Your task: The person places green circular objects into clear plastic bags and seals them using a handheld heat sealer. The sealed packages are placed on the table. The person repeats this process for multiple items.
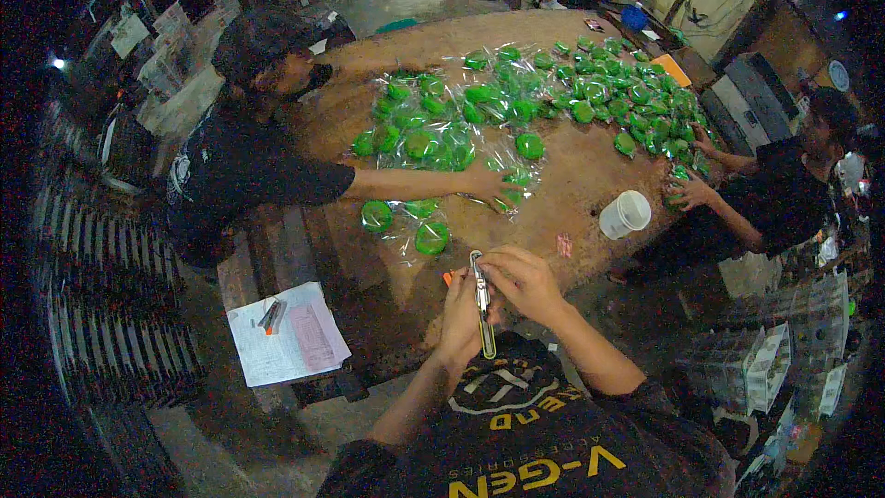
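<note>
Close to my chest, at the table's near edge, my left hand (462,315) is closed around a slim metal tool (482,304) with a yellow-green edge, perhaps a stapler; its exact kind is unclear. The fingers of my right hand (522,280) touch the tool's upper end. A small orange item (448,279) shows beside my left fingers. Beyond my hands lie green round items in clear plastic wrappers, one of them a wrapped green item (431,238) nearest me.
A wooden table (574,173) holds many wrapped green items, a white plastic cup (625,214) and a pink item (564,245). Papers (287,339) with a small tool lie at left. One co-worker's hand (494,183) reaches across; another's hands (691,190) work at right.
</note>
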The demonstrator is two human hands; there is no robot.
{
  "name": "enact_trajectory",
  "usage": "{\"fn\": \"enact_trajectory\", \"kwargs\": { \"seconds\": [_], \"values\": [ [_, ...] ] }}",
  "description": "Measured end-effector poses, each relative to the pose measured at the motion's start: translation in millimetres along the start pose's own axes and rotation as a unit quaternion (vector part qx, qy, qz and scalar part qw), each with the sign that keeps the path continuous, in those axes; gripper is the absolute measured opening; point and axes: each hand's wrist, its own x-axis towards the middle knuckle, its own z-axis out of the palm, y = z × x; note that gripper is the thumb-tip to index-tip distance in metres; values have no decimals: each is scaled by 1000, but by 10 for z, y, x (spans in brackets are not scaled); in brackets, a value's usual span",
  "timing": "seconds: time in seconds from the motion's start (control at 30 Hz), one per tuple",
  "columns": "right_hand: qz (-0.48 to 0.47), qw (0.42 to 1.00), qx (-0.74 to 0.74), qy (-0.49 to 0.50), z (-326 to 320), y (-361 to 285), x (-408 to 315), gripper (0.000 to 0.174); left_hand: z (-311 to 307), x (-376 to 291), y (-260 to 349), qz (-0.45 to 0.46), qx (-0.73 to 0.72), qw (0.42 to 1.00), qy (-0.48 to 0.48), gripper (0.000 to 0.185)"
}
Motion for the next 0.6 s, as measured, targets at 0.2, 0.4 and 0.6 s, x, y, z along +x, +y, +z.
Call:
{"fn": "enact_trajectory", "kwargs": {
  "seconds": [0.2,0.4,0.6],
  "values": [
    [-39,990,-134,-21,30,146,-161,29,-75,98,-114,8,29,1000,-4,14],
    [-19,996,-85,-1,238,519,-303,28,-474,505,-467,-125,-88,984,-86,18],
    [74,995,-41,-49,485,774,-671,27,-761,660,-962,-178,-78,981,-8,21]
  ]
}}
